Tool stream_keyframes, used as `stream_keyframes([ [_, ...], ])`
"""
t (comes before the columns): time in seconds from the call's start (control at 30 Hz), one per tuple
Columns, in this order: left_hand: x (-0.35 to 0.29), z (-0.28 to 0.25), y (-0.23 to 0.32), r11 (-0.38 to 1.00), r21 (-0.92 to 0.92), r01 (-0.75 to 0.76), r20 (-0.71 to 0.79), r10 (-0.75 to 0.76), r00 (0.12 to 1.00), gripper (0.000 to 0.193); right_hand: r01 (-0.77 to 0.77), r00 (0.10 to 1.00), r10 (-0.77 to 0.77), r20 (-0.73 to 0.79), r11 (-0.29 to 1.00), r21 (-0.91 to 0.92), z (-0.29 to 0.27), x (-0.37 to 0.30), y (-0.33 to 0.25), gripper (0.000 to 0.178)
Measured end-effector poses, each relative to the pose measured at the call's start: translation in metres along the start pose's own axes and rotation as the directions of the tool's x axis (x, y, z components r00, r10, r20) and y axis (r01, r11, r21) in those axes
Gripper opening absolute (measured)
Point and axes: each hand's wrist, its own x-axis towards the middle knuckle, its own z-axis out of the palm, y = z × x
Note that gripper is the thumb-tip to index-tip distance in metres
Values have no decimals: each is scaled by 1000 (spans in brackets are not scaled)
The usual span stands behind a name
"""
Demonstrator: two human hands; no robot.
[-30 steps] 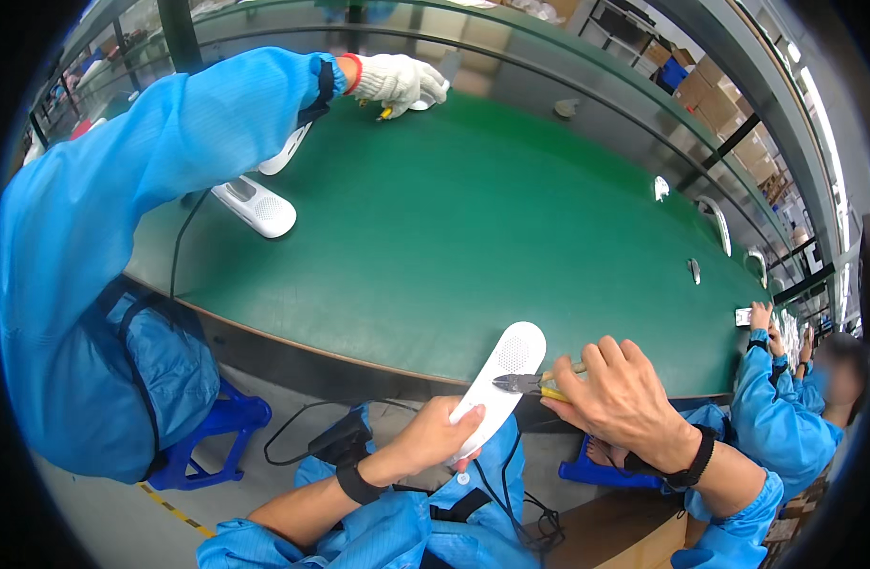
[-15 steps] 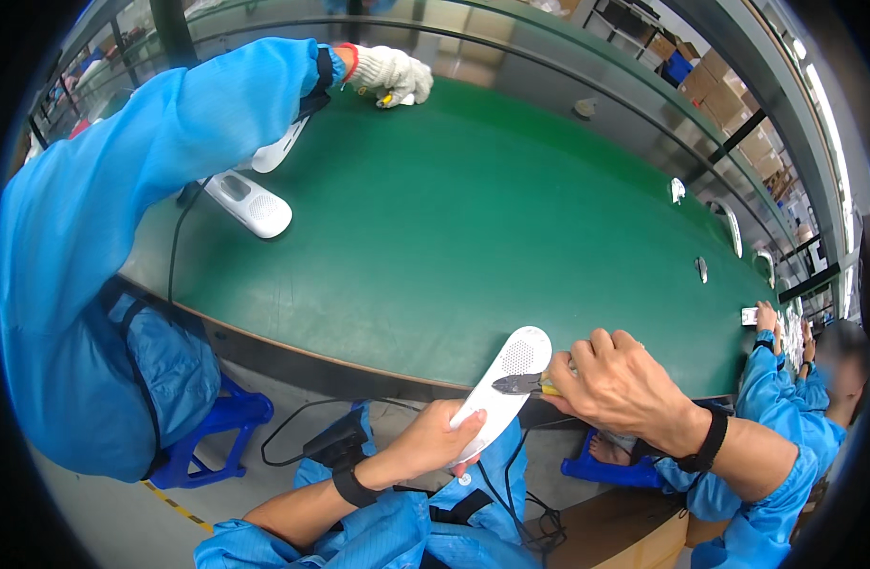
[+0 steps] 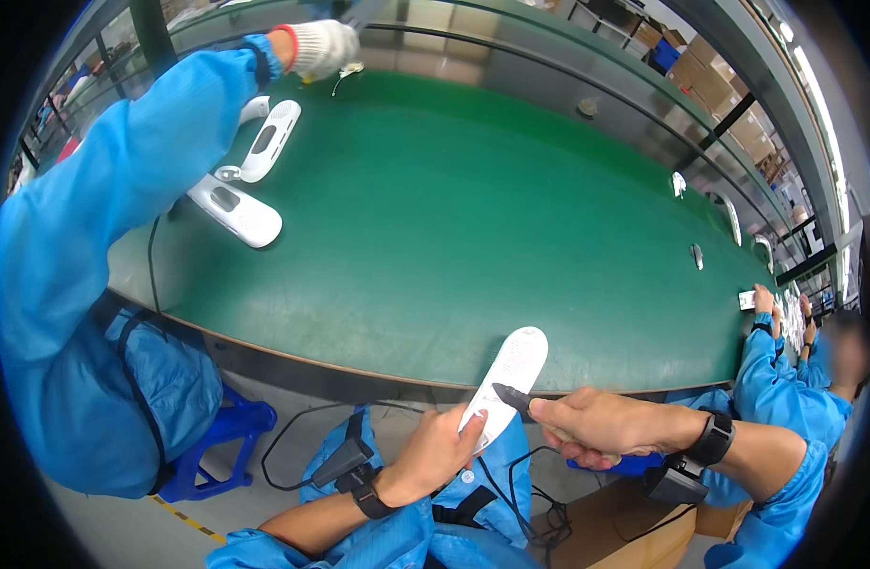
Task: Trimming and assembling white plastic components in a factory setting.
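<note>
Two items held; one sector obstructed

Head view: the left hand [image 3: 437,442] grips a white casing [image 3: 516,365] at the green table's [image 3: 435,256] six-o'clock edge. The right hand [image 3: 591,424], apart from it, is closed around dark-tipped pliers [image 3: 514,398], tip over the casing. From there: ten, a co-worker's blue sleeve [image 3: 122,166] partly hiding a white device [image 3: 250,221]; eleven, gloved hand [image 3: 323,49]; five, cardboard box [image 3: 634,541].

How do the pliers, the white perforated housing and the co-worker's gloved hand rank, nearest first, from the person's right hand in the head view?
1. Pliers: in the grip of the right hand.
2. White perforated housing: just left, held by the left hand.
3. Co-worker's gloved hand: upper left, far side of the green table.
</note>
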Motion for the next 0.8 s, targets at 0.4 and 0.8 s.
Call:
stream_keyframes([
  [0.4, 5, -1, 5, 997, 59, -55, -59, 59, 996, 29, -5, 873, -370, 317, 645, 764, 17, 28, 47, 51],
  [0.8, 67, -3, 69, 836, -543, 81, 305, 107, 946, 38, 879, 322, -592, -739, -102, 465, -50, 48, 103, 50],
])
